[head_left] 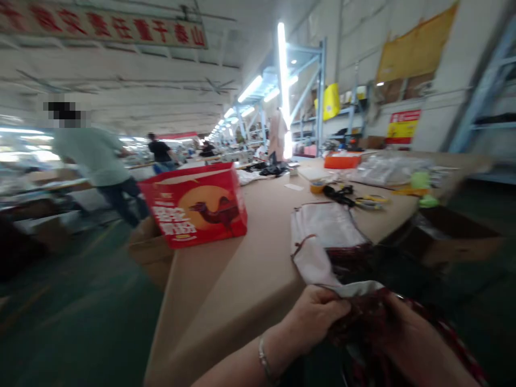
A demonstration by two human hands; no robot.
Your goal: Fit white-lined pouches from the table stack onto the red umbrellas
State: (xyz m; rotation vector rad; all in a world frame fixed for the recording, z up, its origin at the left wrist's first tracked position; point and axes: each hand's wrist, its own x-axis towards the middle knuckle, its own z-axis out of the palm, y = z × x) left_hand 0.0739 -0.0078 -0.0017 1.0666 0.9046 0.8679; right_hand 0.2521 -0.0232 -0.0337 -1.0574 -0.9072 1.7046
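My left hand (312, 317), with a bracelet at the wrist, pinches the edge of a white and dark red cloth piece (360, 289) in front of the table edge. On the other side of that edge my right hand (419, 333) grips the same cloth, its fingertips partly hidden in the dark red folds. A pale flap (316, 260) of cloth runs from my left hand up onto the table. Just beyond it lies a stack of white cloth pieces (326, 223) with dark red borders.
A red camel-printed bag (201, 207) stands at the table's (226, 285) left edge. Farther back are yellow-handled scissors (371, 202), a tape roll (317, 186), an orange box (342, 161) and clear plastic bags (389, 167). Cardboard boxes (463, 242) flank the table. A person (94, 156) stands left.
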